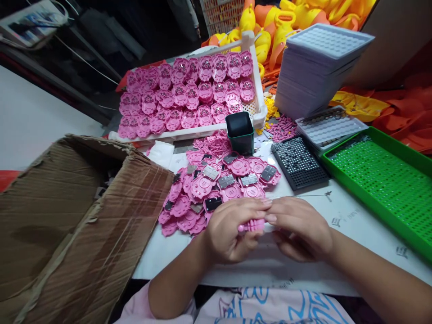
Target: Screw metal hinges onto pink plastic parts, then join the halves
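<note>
though small, ribbed plastic piece (254, 225) snug in left fingers (251, 205), right fingers (286, 210) curved, hold unclear

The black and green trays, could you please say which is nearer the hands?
The black tray, just beyond the right hand; the green tray lies farther right.
</note>
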A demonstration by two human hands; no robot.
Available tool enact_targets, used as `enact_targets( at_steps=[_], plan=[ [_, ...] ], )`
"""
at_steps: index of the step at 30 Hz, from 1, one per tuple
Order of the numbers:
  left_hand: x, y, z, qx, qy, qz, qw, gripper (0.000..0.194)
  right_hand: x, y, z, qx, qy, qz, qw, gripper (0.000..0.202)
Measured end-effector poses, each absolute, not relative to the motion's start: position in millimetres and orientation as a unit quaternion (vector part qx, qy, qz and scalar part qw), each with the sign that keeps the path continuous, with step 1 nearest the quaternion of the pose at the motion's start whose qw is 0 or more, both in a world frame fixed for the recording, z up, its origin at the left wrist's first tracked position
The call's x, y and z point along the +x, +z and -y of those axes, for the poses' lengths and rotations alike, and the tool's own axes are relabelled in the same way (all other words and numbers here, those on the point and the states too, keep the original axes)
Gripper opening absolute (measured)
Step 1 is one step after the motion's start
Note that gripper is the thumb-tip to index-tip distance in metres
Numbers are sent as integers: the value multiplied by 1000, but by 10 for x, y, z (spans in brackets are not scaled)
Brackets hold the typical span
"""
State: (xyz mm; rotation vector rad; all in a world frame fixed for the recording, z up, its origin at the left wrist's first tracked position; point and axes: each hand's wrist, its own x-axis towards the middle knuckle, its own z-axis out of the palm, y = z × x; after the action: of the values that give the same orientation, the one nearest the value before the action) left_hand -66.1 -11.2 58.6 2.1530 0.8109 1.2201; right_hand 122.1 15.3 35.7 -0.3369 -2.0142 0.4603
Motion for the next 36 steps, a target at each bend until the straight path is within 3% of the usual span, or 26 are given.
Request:
enact_targets(
  at_steps=[9,29,36],
  plan=[
    [-640,534,88,791,484,-261,267,34,1210,324,-126,-121,173,842,496,43],
    [-648,552,102,729,476,-287,400,29,1240,367,-165,-127,64,852,503,18],
    [-572,556,174,719,498,-333,354,25,1217,391,-151,-139,60,851,503,17]
  ],
)
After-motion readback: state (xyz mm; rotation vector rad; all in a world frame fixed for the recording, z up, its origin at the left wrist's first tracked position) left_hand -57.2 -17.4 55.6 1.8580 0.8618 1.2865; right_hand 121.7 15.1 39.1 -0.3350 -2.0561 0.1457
